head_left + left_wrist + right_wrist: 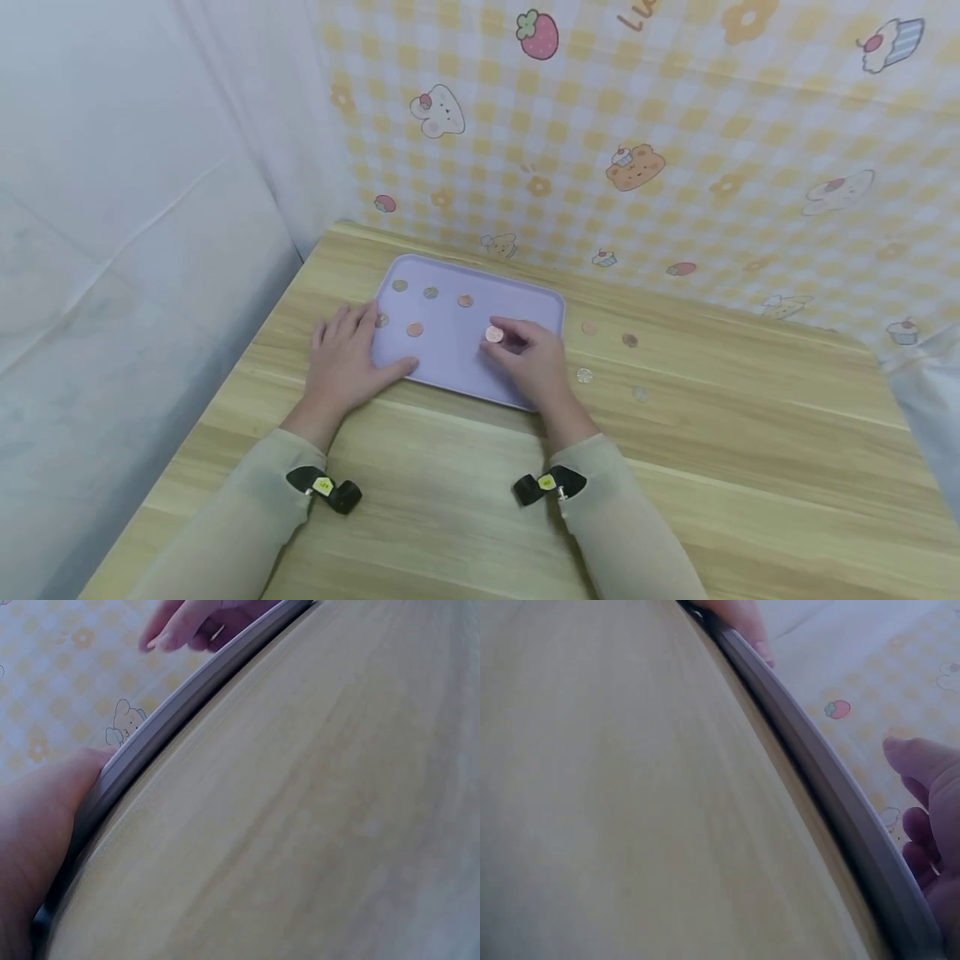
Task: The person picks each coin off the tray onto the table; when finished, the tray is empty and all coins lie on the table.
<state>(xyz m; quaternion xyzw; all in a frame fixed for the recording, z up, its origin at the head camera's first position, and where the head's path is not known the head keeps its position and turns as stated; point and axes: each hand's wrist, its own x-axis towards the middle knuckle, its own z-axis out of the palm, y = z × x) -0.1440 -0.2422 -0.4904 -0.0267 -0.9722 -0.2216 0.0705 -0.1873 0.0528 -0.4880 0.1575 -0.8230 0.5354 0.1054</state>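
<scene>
Coin in hand: a copper coin (493, 334) is pinched at the fingertips of the right hand (531, 360), just above the middle of the lilac tray (457, 358).
Right hand: its fingers are curled around this coin; the wrist views do not show the coin itself.
Left hand: the left hand (347, 360) lies flat with relaxed fingers on the left edge of the tray, with the thumb along the near rim; it grips nothing.
Done so far: five coins lie on the tray, one (414, 329) near the left hand.
Left to do: four coins lie on the wooden table (735, 467) right of the tray, the nearest one (584, 376) just beside the right hand.
</scene>
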